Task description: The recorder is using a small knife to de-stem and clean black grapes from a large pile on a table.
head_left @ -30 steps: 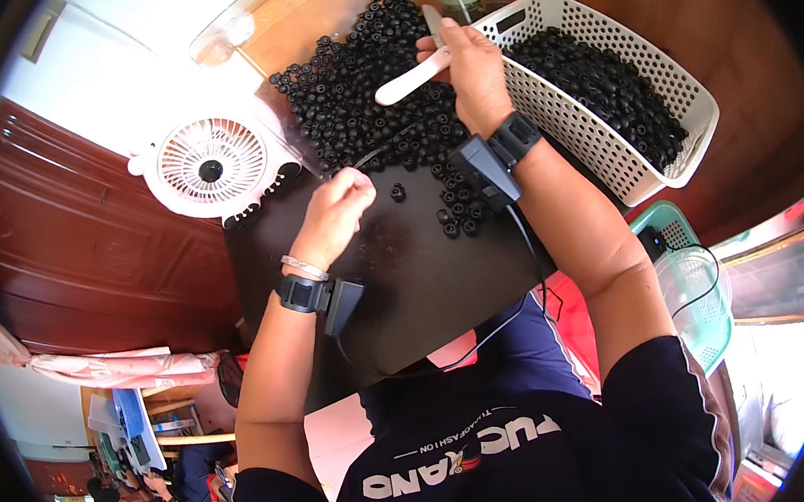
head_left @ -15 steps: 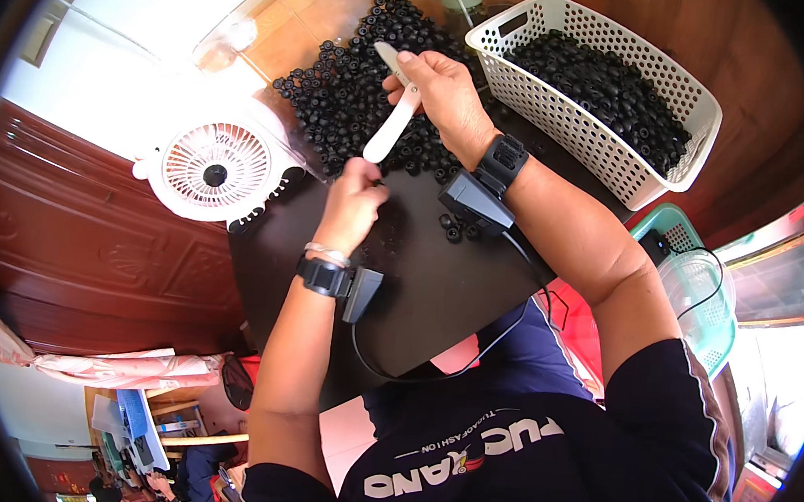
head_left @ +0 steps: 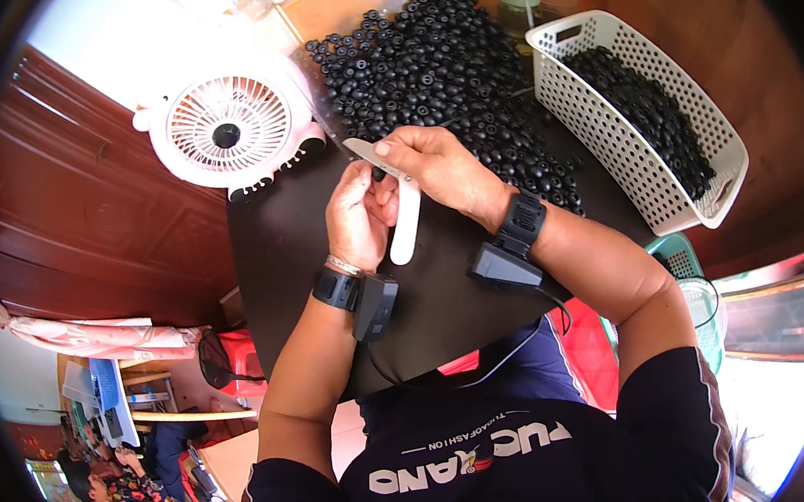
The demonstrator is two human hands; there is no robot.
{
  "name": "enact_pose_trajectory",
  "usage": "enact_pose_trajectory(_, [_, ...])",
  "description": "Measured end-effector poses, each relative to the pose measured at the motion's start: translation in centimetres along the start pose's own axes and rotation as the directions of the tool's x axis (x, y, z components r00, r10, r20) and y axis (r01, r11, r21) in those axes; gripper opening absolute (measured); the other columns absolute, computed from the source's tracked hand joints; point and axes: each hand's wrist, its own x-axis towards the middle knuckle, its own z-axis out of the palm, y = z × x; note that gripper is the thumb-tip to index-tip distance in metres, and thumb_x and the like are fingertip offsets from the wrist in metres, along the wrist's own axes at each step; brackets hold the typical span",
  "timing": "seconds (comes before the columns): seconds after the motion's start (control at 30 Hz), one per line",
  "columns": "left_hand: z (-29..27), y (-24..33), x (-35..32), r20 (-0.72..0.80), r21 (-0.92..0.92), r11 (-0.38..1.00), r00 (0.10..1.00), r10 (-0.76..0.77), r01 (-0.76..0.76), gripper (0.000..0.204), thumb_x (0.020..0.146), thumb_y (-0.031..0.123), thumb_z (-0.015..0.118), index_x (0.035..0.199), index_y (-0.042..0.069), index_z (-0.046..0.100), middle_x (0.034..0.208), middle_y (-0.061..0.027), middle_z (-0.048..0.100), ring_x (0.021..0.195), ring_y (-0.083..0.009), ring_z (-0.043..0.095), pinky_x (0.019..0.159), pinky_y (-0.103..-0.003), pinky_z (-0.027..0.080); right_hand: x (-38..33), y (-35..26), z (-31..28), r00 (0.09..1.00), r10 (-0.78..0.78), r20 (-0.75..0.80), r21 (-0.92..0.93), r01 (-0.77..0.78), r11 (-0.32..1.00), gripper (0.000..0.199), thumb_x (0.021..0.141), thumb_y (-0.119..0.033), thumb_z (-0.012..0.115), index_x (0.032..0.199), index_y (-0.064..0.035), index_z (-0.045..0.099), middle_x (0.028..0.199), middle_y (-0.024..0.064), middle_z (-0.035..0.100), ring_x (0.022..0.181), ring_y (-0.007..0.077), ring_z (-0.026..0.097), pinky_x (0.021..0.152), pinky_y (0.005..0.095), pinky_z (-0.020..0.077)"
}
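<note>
My right hand point(head_left: 440, 168) grips a white scissor-like hand tool point(head_left: 404, 216) over the black work board point(head_left: 436, 300). My left hand point(head_left: 360, 213) is closed right beside it, fingertips pinching a small black round part point(head_left: 379, 173) at the tool's jaws. A big heap of small black round parts point(head_left: 442, 77) lies just beyond both hands. Both wrists carry black bands with small black boxes.
A white perforated basket point(head_left: 614, 145) holding more black parts stands at the right. A small white fan point(head_left: 228, 132) sits at the left of the board. A teal basket point(head_left: 697, 300) is low at the right. Dark wooden panelling lies to the left.
My right hand came back from the basket with the white tool and met my left hand, which lifted a black part off the board to the tool.
</note>
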Motion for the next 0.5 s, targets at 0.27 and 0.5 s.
enact_pose_trajectory(0.27, [1.4, 0.1, -0.6, -0.061, 0.105, 0.994, 0.997, 0.045, -0.039, 0.02, 0.096, 0.026, 0.042, 0.096, 0.009, 0.052, 0.068, 0.0019, 0.046, 0.059, -0.0069, 0.044, 0.051, -0.021, 0.037, -0.3, -0.7, 0.4, 0.999, 0.037, -0.038, 0.12, -0.032, 0.992, 0.026, 0.096, -0.024, 0.051, 0.083, -0.0024, 0.057, 0.066, 0.0081, 0.063, 0.058, 0.014, 0.062, 0.056, 0.0263, 0.0513])
enact_pose_trajectory(0.5, [0.6, 0.1, -0.4, -0.078, 0.198, 0.978, 0.994, 0.082, -0.065, 0.025, 0.096, 0.031, 0.042, 0.099, 0.008, 0.052, 0.063, 0.0041, 0.04, 0.052, -0.005, 0.039, 0.045, -0.019, 0.031, -0.5, -1.2, 0.9, 0.999, 0.006, -0.037, 0.191, 0.002, 0.982, 0.026, 0.096, -0.022, 0.051, 0.088, 0.001, 0.059, 0.066, 0.0113, 0.063, 0.057, 0.0186, 0.065, 0.052, 0.0306, 0.0554])
